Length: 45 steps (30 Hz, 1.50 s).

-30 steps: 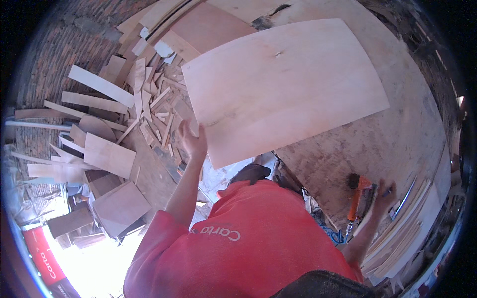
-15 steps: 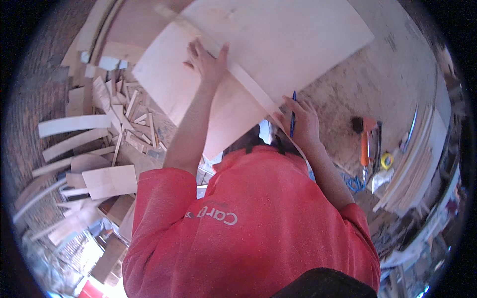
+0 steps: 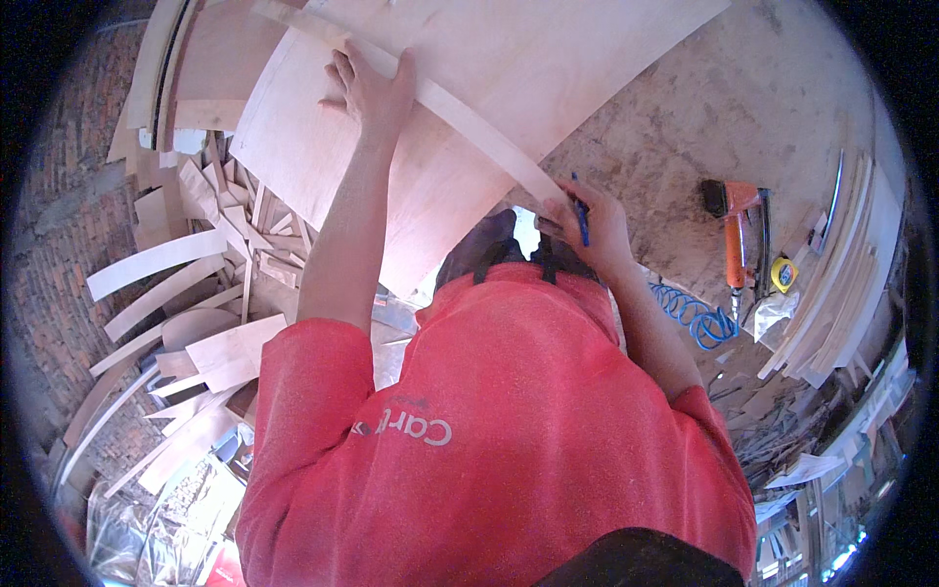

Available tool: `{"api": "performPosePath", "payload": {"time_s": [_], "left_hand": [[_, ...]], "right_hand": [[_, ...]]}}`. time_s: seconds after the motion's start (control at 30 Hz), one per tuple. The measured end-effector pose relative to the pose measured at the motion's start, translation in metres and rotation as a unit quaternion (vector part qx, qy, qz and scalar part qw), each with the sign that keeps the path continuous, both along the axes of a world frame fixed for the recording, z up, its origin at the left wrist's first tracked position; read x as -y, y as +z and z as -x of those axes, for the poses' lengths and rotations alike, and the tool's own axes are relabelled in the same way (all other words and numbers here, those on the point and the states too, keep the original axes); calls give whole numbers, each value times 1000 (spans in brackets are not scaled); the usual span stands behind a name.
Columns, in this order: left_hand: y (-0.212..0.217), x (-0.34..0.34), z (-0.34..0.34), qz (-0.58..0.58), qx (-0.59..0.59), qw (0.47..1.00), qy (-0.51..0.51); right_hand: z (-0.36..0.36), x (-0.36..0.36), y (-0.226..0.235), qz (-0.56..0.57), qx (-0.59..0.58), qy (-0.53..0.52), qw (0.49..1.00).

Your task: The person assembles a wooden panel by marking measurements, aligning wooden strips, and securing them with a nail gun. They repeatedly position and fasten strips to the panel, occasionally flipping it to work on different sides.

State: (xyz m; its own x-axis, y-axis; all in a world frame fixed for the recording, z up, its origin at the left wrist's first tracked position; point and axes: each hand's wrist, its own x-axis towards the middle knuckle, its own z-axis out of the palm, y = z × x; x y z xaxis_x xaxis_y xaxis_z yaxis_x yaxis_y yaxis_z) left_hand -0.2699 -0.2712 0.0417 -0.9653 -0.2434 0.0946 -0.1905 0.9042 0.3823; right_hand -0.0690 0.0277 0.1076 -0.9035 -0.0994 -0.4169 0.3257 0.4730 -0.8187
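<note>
A long, narrow wooden strip point(image 3: 479, 127) lies slantwise across a large pale plywood sheet point(image 3: 533, 68). My left hand point(image 3: 374, 90) rests over the strip and sheet, its fingers spread and thumb apart. At the strip's near end, my right hand point(image 3: 599, 227) is closed around a blue pen point(image 3: 583, 220), with its fingertips touching the strip. Part of the strip is hidden beneath my left hand.
To the right on the worktop are an orange-and-black nail gun point(image 3: 736, 240), a yellow tape measure point(image 3: 782, 274), a coiled blue hose point(image 3: 696, 315) and stacked wooden strips point(image 3: 831, 279). Wood offcuts point(image 3: 235, 220) are heaped at left, beside curved wooden pieces point(image 3: 156, 262).
The sheet, strip and left hand appear farther up and left, as the whole view has shifted. My right hand has turned, and the pen is tilted differently in it.
</note>
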Motion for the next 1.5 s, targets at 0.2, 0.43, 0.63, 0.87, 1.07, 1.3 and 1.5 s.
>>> {"api": "performPosePath", "payload": {"time_s": [0.2,0.43,0.63,0.87,1.07,1.3,1.5], "left_hand": [[-1,-12,5,57,21,998,8],[-2,-14,7,76,28,997,7],[-4,-17,8,77,26,997,15],[-5,-19,12,85,37,995,46],[19,-26,3,49,47,996,60],[21,-26,1,39,36,997,60],[18,-22,-1,0,34,997,72]], "right_hand": [[12,-3,-29,-46,-130,31,990],[20,0,-33,-29,-124,26,992],[20,-1,-36,-14,-91,3,996],[20,-2,-59,-23,-144,7,989],[19,4,-41,53,-92,-31,994],[19,-1,-44,17,-138,-2,990],[23,1,-30,28,-82,-14,996]]}}
